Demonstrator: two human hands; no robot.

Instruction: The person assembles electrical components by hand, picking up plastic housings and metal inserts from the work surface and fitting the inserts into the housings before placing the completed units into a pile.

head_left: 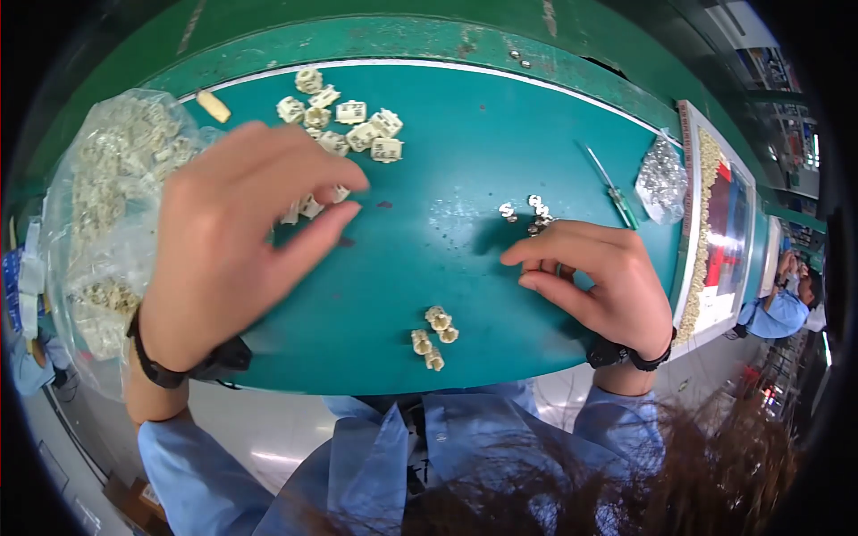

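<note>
My left hand (237,237) hovers at the left with thumb and forefinger apart, slightly blurred. Just beyond its gap, a few cream plastic pieces (310,208) show on the green mat, partly hidden by the fingers. Farther off lies a loose group of cream block-shaped plastic parts (362,136). At the right, the fingers of my right hand (594,281) are curled toward the thumb; whatever they may hold is hidden. Right beyond its fingertips are several small shiny metal pieces (537,207). Between my hands, nearer me, stands a small cluster of cream plastic parts (435,337).
A clear bag of cream parts (116,205) fills the left edge. A tan stub (214,106) lies at the far left. On the right are a green-handled screwdriver (621,205), a bag of metal pieces (662,183) and a white-framed tray (715,228). Another person (779,308) sits far right.
</note>
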